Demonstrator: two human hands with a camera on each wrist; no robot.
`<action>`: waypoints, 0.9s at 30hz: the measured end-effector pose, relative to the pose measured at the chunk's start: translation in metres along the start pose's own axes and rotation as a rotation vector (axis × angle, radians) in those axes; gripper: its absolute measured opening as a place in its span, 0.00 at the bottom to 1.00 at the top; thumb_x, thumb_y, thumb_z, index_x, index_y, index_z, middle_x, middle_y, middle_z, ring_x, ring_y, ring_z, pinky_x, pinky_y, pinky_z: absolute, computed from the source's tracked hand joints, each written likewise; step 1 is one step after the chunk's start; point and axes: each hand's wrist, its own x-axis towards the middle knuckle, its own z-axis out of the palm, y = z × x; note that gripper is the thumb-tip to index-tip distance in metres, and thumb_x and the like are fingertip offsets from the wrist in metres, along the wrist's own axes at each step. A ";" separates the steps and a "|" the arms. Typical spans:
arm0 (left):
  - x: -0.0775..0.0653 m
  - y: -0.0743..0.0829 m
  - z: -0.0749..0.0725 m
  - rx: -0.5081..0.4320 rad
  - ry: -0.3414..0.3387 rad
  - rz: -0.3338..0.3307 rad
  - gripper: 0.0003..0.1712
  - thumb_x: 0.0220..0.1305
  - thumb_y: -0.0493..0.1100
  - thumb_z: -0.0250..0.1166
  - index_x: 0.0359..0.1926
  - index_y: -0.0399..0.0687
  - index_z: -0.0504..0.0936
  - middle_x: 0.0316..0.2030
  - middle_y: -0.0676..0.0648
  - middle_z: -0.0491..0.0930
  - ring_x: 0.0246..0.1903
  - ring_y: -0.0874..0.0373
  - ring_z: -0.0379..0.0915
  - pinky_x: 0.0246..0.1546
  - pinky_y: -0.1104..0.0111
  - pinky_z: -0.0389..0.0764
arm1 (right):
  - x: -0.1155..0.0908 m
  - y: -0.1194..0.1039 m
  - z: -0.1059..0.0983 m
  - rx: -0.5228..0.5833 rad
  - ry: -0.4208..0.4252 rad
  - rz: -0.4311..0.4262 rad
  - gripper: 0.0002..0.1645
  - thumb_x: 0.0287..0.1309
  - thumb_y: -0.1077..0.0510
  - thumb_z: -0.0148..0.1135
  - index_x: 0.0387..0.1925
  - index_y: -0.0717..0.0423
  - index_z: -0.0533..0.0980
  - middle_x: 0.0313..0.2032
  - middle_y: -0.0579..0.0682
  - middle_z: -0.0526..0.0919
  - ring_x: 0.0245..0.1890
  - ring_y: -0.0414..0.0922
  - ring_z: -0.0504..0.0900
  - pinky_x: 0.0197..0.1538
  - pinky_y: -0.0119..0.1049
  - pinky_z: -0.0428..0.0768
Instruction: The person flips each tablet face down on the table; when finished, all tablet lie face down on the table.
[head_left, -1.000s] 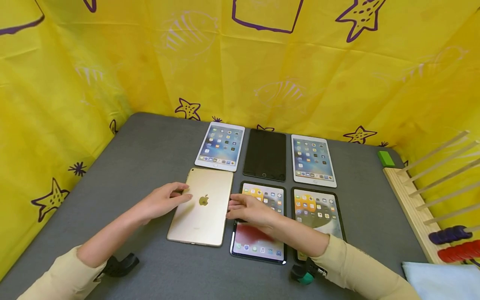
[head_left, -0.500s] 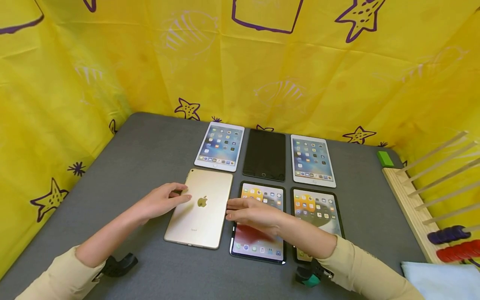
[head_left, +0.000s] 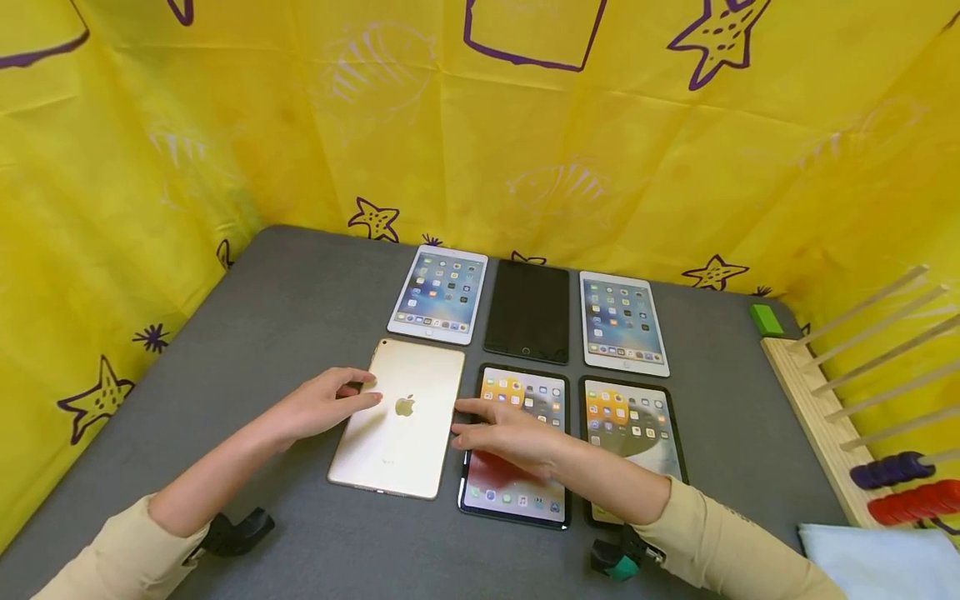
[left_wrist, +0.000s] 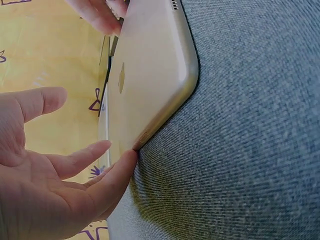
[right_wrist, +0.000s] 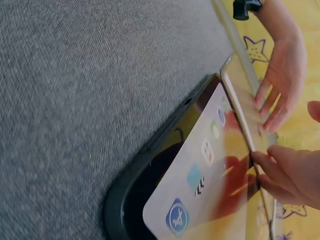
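A gold tablet [head_left: 420, 450] lies back side up on the grey table, its apple logo showing. At its left edge is my left hand [head_left: 322, 406], fingertips touching the side and the thumb reaching over the back. The left wrist view shows those fingers [left_wrist: 117, 182] loosely extended against the edge. My right hand [head_left: 510, 433] touches the opposite edge with its fingertips, the fingers [right_wrist: 280, 172] nearly straight in the right wrist view. Beneath that hand lies a black-rimmed tablet [head_left: 517, 500] with a lit screen, partly hidden by it.
Behind stand in a row a white tablet [head_left: 438, 292], a dark-screened tablet [head_left: 528, 308] and another white tablet [head_left: 624, 321]. A further black-rimmed tablet [head_left: 633, 417] lies under the right forearm. Farther right are a wooden bead frame [head_left: 817, 425], a green block [head_left: 767, 320] and a light-blue cloth [head_left: 877, 554].
The gold tablet has shifted slightly toward me and to the left at its near end. My right hand's fingertips stay along its edge, the thumb parting a little from the fingers.
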 end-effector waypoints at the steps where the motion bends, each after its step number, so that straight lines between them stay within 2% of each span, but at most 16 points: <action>1: 0.000 -0.001 0.001 0.008 0.012 0.009 0.36 0.67 0.58 0.61 0.64 0.34 0.71 0.61 0.33 0.68 0.57 0.40 0.68 0.52 0.51 0.73 | 0.000 0.001 -0.001 -0.006 0.002 -0.002 0.43 0.60 0.61 0.61 0.72 0.67 0.54 0.70 0.63 0.61 0.68 0.55 0.64 0.67 0.44 0.64; 6: 0.003 0.000 0.011 0.039 0.113 0.058 0.31 0.66 0.58 0.61 0.61 0.42 0.75 0.63 0.35 0.66 0.58 0.39 0.62 0.53 0.48 0.69 | 0.000 0.004 -0.005 -0.010 0.008 -0.032 0.42 0.61 0.60 0.60 0.72 0.67 0.54 0.71 0.61 0.58 0.67 0.54 0.65 0.67 0.43 0.66; 10: 0.008 0.009 0.019 -0.040 0.140 0.077 0.26 0.67 0.54 0.62 0.60 0.47 0.76 0.62 0.38 0.69 0.58 0.40 0.65 0.53 0.49 0.69 | -0.003 0.002 -0.012 -0.003 0.033 -0.060 0.38 0.64 0.61 0.59 0.71 0.68 0.56 0.69 0.64 0.60 0.64 0.55 0.70 0.63 0.44 0.71; 12: 0.011 0.016 0.022 -0.116 0.120 0.072 0.24 0.68 0.52 0.62 0.60 0.48 0.77 0.60 0.40 0.71 0.58 0.42 0.66 0.55 0.49 0.69 | -0.005 0.000 -0.017 -0.002 0.054 -0.081 0.36 0.66 0.62 0.57 0.70 0.69 0.57 0.68 0.65 0.62 0.62 0.57 0.71 0.62 0.46 0.72; 14: 0.014 0.022 0.027 -0.231 0.077 0.075 0.23 0.69 0.49 0.61 0.61 0.44 0.76 0.58 0.39 0.74 0.57 0.42 0.70 0.56 0.49 0.69 | -0.007 -0.002 -0.023 -0.006 0.083 -0.106 0.34 0.66 0.63 0.57 0.69 0.69 0.58 0.67 0.66 0.63 0.62 0.58 0.72 0.61 0.47 0.73; 16: 0.018 0.028 0.032 -0.342 0.041 0.069 0.23 0.69 0.47 0.61 0.61 0.41 0.75 0.53 0.38 0.77 0.51 0.44 0.72 0.53 0.53 0.71 | -0.010 -0.003 -0.029 0.005 0.127 -0.128 0.32 0.66 0.64 0.57 0.68 0.69 0.61 0.66 0.66 0.66 0.60 0.58 0.73 0.60 0.47 0.74; 19: 0.022 0.036 0.041 -0.516 -0.020 0.072 0.24 0.69 0.43 0.59 0.61 0.34 0.73 0.53 0.36 0.76 0.47 0.48 0.74 0.50 0.61 0.74 | -0.016 -0.004 -0.040 0.031 0.187 -0.156 0.31 0.65 0.66 0.56 0.67 0.70 0.62 0.64 0.67 0.67 0.59 0.58 0.75 0.60 0.46 0.74; 23: 0.028 0.045 0.053 -0.688 -0.085 0.062 0.25 0.70 0.40 0.58 0.62 0.29 0.70 0.62 0.35 0.70 0.56 0.47 0.71 0.59 0.61 0.73 | -0.027 -0.003 -0.053 0.020 0.269 -0.173 0.29 0.66 0.66 0.53 0.67 0.68 0.63 0.64 0.66 0.68 0.57 0.59 0.76 0.61 0.46 0.73; 27: 0.033 0.052 0.064 -0.786 -0.140 0.046 0.25 0.70 0.37 0.57 0.63 0.27 0.68 0.63 0.33 0.68 0.58 0.44 0.70 0.62 0.56 0.69 | -0.040 -0.002 -0.065 0.005 0.330 -0.155 0.28 0.67 0.64 0.53 0.67 0.66 0.64 0.64 0.64 0.68 0.59 0.59 0.74 0.62 0.47 0.71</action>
